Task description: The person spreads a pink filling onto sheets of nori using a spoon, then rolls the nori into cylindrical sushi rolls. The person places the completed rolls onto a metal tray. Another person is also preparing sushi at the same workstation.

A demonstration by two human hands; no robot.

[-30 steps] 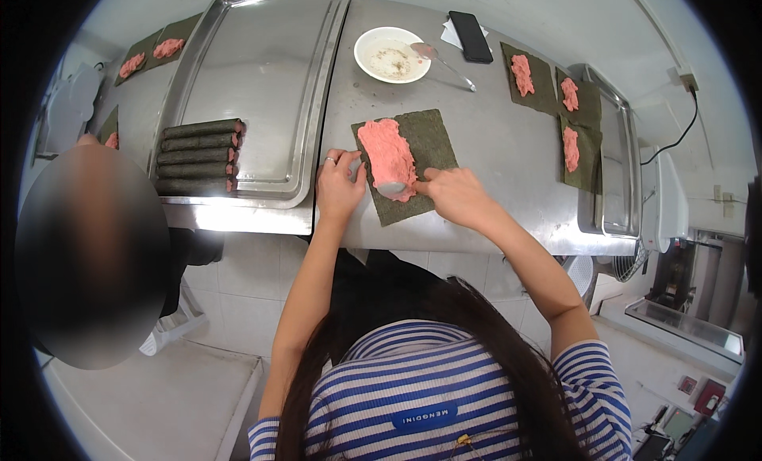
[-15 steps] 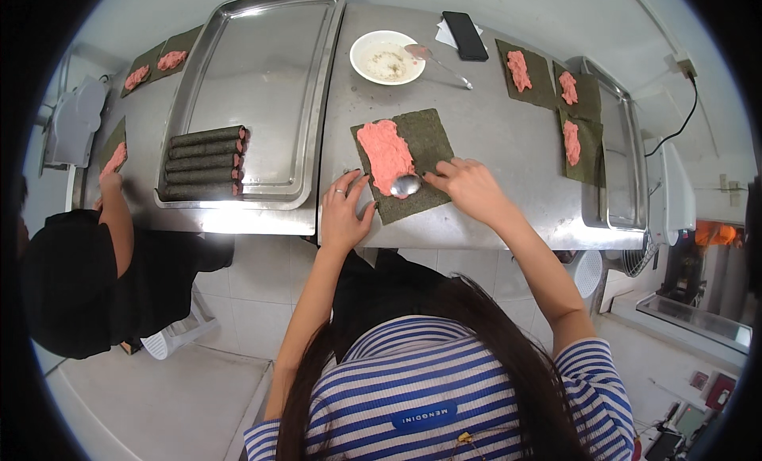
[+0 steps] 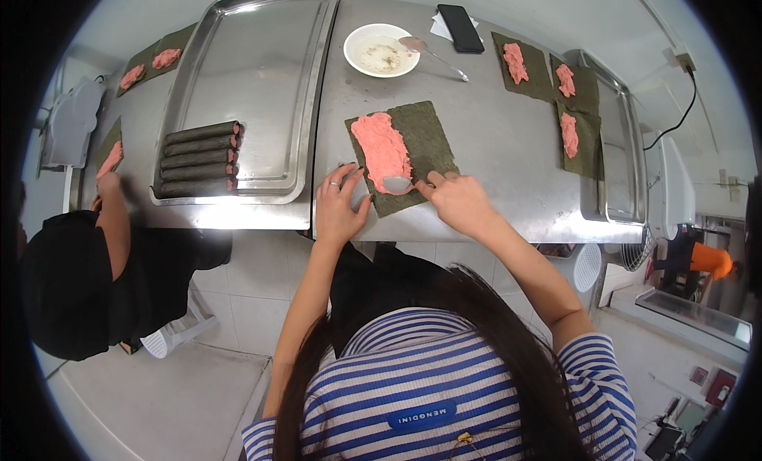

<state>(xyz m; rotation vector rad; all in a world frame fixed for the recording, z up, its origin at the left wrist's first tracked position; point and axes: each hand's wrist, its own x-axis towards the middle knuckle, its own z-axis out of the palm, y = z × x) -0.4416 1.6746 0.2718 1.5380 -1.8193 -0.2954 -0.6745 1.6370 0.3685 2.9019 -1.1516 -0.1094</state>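
A dark green seaweed sheet [image 3: 435, 140] lies on the steel table in front of me. A strip of pink minced paste [image 3: 381, 141] covers its left part. My right hand [image 3: 459, 204] is closed on a metal spoon, its handle mostly hidden by the fingers. The spoon's bowl [image 3: 397, 185] rests on the near end of the paste. My left hand [image 3: 341, 211] has its fingers apart, the tips at the sheet's lower left edge. It holds nothing.
Several filled seaweed rolls [image 3: 200, 161] lie in a large steel tray [image 3: 246, 72] on the left. Beyond my sheet are a white bowl [image 3: 377, 68], a second spoon [image 3: 440, 63] and a phone [image 3: 460, 29]. Paste-topped sheets [image 3: 583, 144] lie at right. A co-worker's arm [image 3: 116, 223] is at far left.
The spoon has moved toward the near edge of the sheet, and the paste there is spread flatter. My left fingers stay by the sheet's edge. The whole view has shifted slightly.
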